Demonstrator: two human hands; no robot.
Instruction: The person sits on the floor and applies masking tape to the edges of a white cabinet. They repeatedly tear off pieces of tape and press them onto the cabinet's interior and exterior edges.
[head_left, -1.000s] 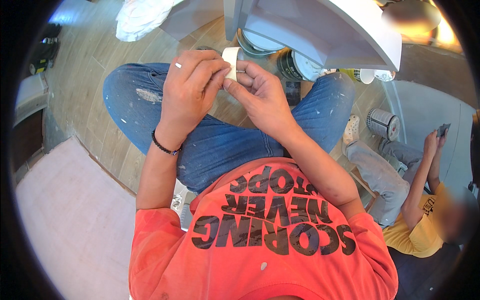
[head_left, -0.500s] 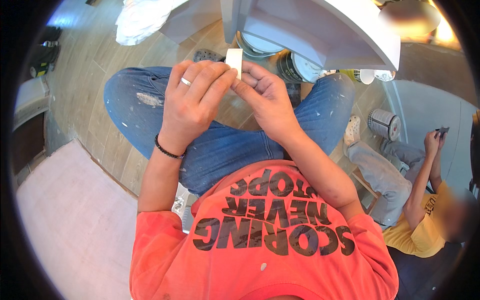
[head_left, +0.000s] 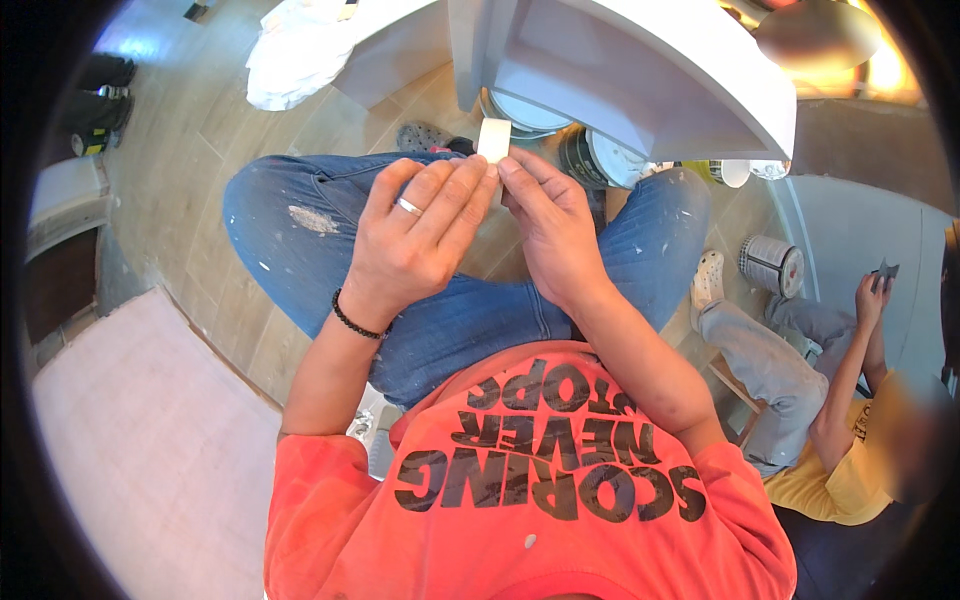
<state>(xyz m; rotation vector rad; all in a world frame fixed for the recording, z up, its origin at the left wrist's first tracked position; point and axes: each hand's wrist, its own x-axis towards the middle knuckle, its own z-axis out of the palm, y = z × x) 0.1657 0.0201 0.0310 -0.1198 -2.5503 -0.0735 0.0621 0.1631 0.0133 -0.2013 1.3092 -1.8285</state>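
A small cream-coloured strip (head_left: 494,140), rather flat, stands up from between my fingertips above my lap. I cannot tell whether it is paper, tape or sandpaper. My left hand (head_left: 412,230), with a ring and a dark bead bracelet, pinches its lower end. From the other side my right hand (head_left: 552,225) closes on the same end with thumb and fingers. The fingertips of both hands nearly meet there and hide the strip's bottom. My knees in paint-spotted jeans (head_left: 300,200) are spread below.
A pale curved panel (head_left: 620,80) stands just ahead, with paint buckets (head_left: 610,158) under it. White crumpled sheeting (head_left: 300,50) is at far left, a pale board (head_left: 150,400) near left. On the right sits a person in yellow (head_left: 835,470), holding a dark blade-like tool (head_left: 885,270), beside a paint can (head_left: 770,265).
Both hands have shifted slightly right and down in the picture with the strip, as the whole scene moved a little. My right fingers are now drawn closer together around its lower end.
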